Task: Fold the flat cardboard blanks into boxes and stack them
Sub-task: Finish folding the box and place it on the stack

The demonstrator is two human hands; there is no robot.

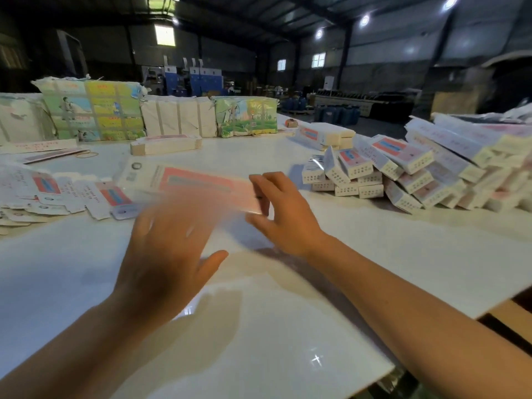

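Note:
A flat cardboard blank, white with a pink and grey panel, hangs blurred above the white table at mid-frame. My right hand pinches its right end between thumb and fingers. My left hand is just below the blank with spread, straight fingers, blurred by motion; whether it touches the card is unclear. A heap of folded boxes lies at the right. Loose flat blanks are scattered at the left.
Wrapped bundles with colourful print and white bundles line the table's far edge. A small stack of blanks lies behind the held card. Rubber bands rest at the far left. The table's near right corner ends around.

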